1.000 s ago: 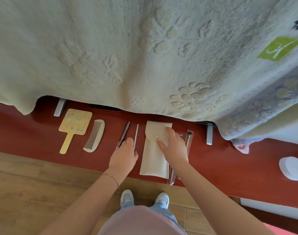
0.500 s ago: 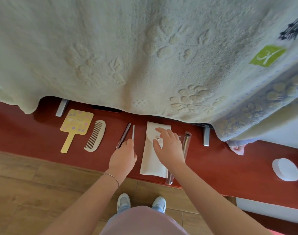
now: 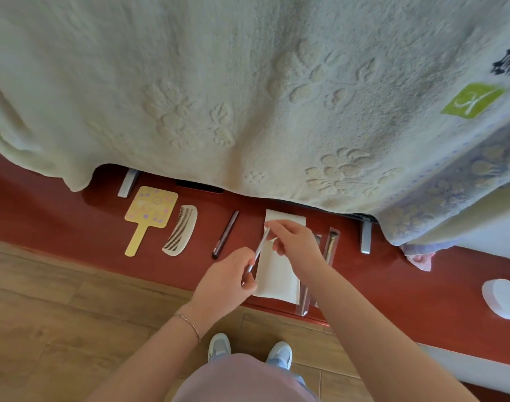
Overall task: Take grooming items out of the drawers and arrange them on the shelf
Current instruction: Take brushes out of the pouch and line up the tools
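Note:
On the red shelf lie a yellow hand mirror, a white comb, a dark pen-like stick and a white pouch. My left hand grips the lower end of a thin silver tool, lifted and slanting over the pouch. My right hand pinches the pouch's flap near the top, next to the tool's tip. Two items in clear sleeves lie just right of the pouch, partly under my right arm.
A large cream blanket hangs over the back of the shelf and hides what lies behind. A white round object sits at the far right, pink cloth near it. Grey brackets stand on the shelf. Wood floor lies below.
My left hand has picked the silver tool up from beside the dark stick and swung it right, over the pouch. My right hand shifted up to the pouch's flap.

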The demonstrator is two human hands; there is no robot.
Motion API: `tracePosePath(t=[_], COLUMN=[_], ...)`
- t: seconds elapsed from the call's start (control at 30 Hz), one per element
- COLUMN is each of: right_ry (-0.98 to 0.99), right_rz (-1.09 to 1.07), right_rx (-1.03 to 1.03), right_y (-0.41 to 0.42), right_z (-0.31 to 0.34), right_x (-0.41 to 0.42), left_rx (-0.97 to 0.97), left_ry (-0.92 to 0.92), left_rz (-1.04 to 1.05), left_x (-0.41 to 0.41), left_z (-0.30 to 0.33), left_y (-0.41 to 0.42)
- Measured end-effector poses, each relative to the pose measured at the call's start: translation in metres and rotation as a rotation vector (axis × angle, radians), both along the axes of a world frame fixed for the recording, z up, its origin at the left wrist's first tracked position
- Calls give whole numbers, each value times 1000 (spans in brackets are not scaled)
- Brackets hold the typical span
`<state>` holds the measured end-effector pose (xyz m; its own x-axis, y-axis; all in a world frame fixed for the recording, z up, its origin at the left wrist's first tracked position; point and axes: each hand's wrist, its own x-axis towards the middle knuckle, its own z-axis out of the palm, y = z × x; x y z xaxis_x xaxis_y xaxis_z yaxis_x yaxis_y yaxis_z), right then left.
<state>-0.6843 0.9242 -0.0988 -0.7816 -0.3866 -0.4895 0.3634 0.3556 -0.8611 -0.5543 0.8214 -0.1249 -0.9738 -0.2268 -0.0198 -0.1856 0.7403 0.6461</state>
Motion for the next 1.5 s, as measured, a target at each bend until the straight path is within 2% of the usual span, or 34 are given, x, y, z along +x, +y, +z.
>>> tracePosePath(t=[0.17, 0.47, 0.5, 0.6, 0.7, 0.83, 0.93, 1.03, 1.1, 1.27, 1.43, 1.5], right_ry=[-72, -65, -71, -68, 115, 172, 180, 323, 401, 448, 599, 604], right_rz=[-10, 4, -21, -283, -161, 3, 103, 200, 219, 194, 255, 236], right_rx=[-59, -42, -47, -122, -9, 184, 226, 359, 418, 465, 655, 684], right_y=[-4, -9, -11, -12, 0, -10, -27, -38, -45, -59, -71, -75], right_z=[-3, -1, -1, 5, 16, 10, -1, -8, -11, -31, -52, -57], right_x=[4, 5, 4, -21, -52, -45, -31, -28, -30, -33, -35, -34], left_rx=[43, 90, 102, 112, 132, 57, -22, -150, -206, -273, -340, -348], left_ry=[36, 30, 30, -52, -102, -55, -122, -172, -199, -227, -248, -261], left_rz=[-18, 52, 54, -55, -14, 146, 132, 67, 34, -7, -52, -67], left_x=[6, 8, 9, 25, 44, 30, 9, -3, -7, -8, -9, -9], left_z=[0, 4, 6, 5, -3, -7, -7, -12, -16, -26, -34, -37], left_y=[3, 3, 2, 4, 3, -10, -17, -19, -20, -24, -28, -29])
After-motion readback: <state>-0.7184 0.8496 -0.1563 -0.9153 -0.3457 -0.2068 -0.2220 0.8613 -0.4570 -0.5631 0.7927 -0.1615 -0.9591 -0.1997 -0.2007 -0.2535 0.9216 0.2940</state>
